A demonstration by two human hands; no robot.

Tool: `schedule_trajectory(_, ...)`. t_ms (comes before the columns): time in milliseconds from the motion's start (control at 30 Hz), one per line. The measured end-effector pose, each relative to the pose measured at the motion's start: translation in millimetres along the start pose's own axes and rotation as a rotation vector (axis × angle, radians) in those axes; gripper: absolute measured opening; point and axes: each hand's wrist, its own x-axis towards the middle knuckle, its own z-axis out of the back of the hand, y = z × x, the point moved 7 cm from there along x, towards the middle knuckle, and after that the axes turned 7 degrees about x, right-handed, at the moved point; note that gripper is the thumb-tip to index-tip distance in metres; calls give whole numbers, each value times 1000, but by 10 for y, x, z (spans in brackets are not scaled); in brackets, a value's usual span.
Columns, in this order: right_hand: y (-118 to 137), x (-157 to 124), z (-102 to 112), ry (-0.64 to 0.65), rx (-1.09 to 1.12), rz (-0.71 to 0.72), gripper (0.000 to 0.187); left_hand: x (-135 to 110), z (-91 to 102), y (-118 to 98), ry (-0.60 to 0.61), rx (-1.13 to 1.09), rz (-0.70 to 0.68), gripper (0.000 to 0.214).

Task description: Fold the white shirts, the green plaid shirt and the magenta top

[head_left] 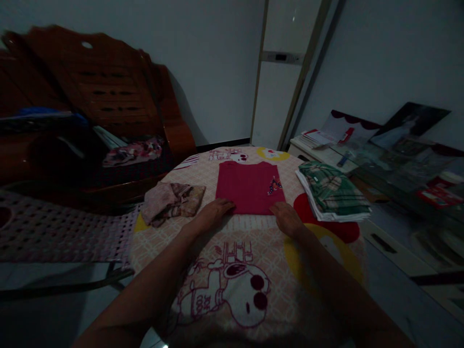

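A folded dark red garment point(248, 186) with a small coloured motif lies flat in the middle of a cloth-covered surface point(235, 270) printed with cartoon dogs. My left hand point(213, 212) rests on the garment's near left corner, fingers together and laid flat over the edge. My right hand point(286, 217) sits at the near right corner in the same way. Whether the fingers pinch the fabric is hard to see in the dim light.
A crumpled beige patterned cloth point(172, 200) lies left of the garment. A stack of folded green plaid clothes point(333, 191) sits to the right. A dark wooden bench point(94, 121) with items stands at the left, a low cluttered cabinet point(380, 159) at the right.
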Motion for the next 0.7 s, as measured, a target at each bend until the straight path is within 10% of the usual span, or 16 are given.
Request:
schedule_trajectory(467, -301, 37, 75, -145, 287, -27, 35, -34, 81, 165, 17, -74, 11, 46)
schedule_trajectory(700, -241, -55, 180, 67, 761, -22, 23, -116, 318, 21, 179, -169, -86, 32)
